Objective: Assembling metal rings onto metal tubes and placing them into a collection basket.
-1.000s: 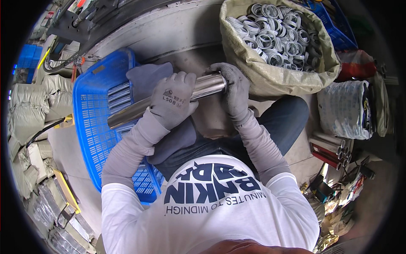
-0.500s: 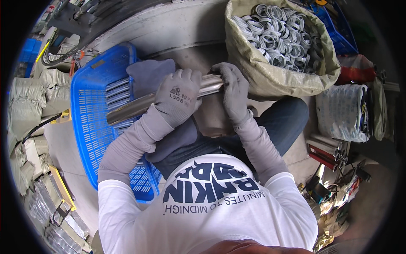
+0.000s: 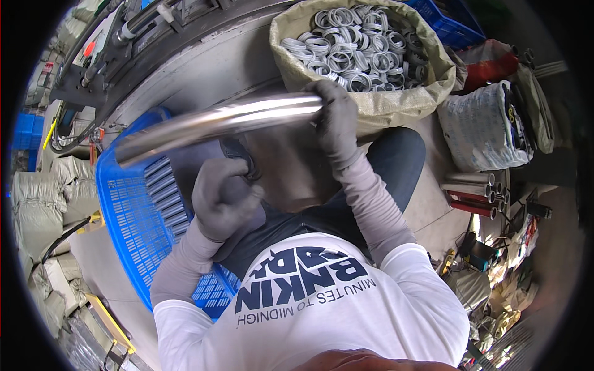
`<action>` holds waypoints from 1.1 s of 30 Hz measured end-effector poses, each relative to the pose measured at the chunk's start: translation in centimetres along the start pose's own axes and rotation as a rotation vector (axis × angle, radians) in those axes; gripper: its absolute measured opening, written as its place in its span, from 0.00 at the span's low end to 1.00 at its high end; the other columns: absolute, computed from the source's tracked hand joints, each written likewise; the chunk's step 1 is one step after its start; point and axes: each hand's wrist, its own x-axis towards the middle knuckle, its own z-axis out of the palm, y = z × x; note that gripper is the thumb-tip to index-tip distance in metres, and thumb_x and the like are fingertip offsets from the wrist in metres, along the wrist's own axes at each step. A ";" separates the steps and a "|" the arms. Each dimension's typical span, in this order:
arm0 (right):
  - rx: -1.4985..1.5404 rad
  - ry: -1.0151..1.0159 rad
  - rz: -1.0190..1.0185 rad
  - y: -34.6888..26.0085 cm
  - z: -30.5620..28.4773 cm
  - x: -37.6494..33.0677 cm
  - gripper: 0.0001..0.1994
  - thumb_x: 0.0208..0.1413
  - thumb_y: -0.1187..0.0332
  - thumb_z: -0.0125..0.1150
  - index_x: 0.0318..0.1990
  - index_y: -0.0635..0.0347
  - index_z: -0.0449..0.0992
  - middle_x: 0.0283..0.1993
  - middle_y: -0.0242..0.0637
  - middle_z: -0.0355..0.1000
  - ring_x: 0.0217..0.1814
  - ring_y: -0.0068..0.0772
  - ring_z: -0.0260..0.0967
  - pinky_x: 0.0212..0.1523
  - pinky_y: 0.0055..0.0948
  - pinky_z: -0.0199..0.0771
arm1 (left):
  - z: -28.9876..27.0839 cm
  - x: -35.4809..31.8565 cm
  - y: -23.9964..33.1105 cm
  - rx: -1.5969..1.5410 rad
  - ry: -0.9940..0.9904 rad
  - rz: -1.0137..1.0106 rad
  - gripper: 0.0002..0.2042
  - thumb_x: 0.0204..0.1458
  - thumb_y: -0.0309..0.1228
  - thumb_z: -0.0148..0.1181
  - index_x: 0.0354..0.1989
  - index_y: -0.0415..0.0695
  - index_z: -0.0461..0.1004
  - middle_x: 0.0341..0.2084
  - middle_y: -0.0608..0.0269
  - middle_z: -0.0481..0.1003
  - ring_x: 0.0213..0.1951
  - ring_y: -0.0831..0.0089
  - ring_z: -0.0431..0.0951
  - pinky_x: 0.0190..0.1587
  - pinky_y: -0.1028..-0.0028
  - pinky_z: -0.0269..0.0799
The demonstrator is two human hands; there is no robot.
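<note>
A seated person in grey gloves, seen from above, handles a long shiny metal tube (image 3: 223, 120) beside a blue basket (image 3: 127, 216). The right hand (image 3: 337, 120), well to the right of the basket, has its fingers closed around the tube's near end. The tube slants leftward, its blurred far end over the basket's far part; whether they touch is unclear. The left hand (image 3: 226, 198), just right of the basket and below the tube, is blurred, its fingers loosely curled with nothing visible between them. More tubes (image 3: 166, 191) lie inside the basket. The step in hand appears to be swinging the tube one-handed; the next move likely calls for a firm right grip and left-hand support.
</note>
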 end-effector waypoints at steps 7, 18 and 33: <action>0.061 -0.192 -0.112 -0.4 -0.8 2.8 0.26 0.51 0.68 0.73 0.59 0.61 0.76 0.53 0.48 0.79 0.55 0.53 0.78 0.57 0.38 0.76 | -2.0 5.8 -5.4 -0.729 0.575 -0.149 0.19 0.70 0.32 0.55 0.67 0.40 0.70 0.64 0.44 0.72 0.64 0.59 0.75 0.68 0.60 0.72; -0.768 -0.418 0.104 11.6 -8.0 5.4 0.20 0.53 0.67 0.68 0.55 0.52 0.83 0.64 0.44 0.73 0.67 0.53 0.69 0.69 0.45 0.69 | -4.6 8.7 0.4 0.644 -0.260 -0.086 0.25 0.45 0.38 0.73 0.53 0.44 0.75 0.37 0.56 0.78 0.41 0.58 0.82 0.43 0.59 0.76; -0.261 0.091 0.030 4.9 -4.1 4.3 0.10 0.61 0.73 0.66 0.48 0.62 0.81 0.44 0.45 0.82 0.45 0.42 0.83 0.47 0.36 0.81 | 0.5 4.8 -1.4 0.545 -0.410 -0.165 0.28 0.41 0.38 0.71 0.54 0.45 0.76 0.39 0.54 0.79 0.42 0.52 0.81 0.47 0.57 0.74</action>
